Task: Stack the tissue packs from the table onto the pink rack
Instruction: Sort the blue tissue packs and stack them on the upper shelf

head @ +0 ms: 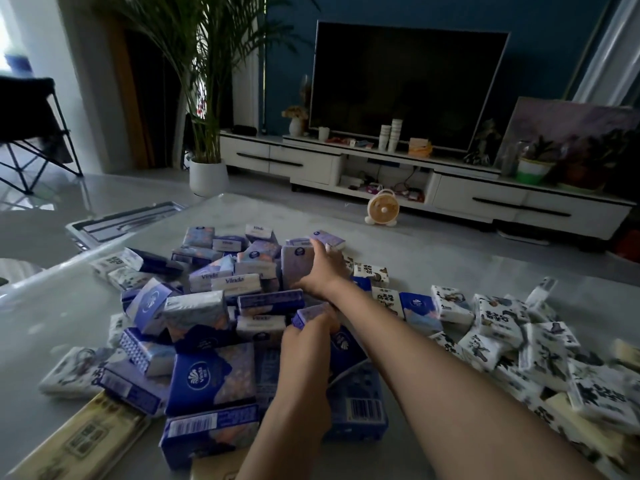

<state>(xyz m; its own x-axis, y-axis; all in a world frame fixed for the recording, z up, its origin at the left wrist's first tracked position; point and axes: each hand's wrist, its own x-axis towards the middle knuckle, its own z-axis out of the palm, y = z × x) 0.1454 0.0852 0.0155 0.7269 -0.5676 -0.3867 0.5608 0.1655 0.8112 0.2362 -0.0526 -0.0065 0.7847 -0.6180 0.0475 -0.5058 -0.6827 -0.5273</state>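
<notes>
A heap of purple and blue tissue packs (207,372) covers the middle of the grey table (52,306). White packs with dark prints (498,320) spread over its right side. My left hand (304,344) grips a small purple pack (311,314) from above, fingers curled over its near edge. My right hand (323,268) reaches further back, its straight fingers and thumb lying against the right side of an upright lavender pack (296,266). No pink rack shows in this view.
Long beige packs (79,441) lie at the table's near left corner. A grey flat tray (121,220) sits beyond the far left edge. On the floor behind are a small round fan (382,211), a potted palm (207,174), a TV stand (450,188) and a folding chair (31,133).
</notes>
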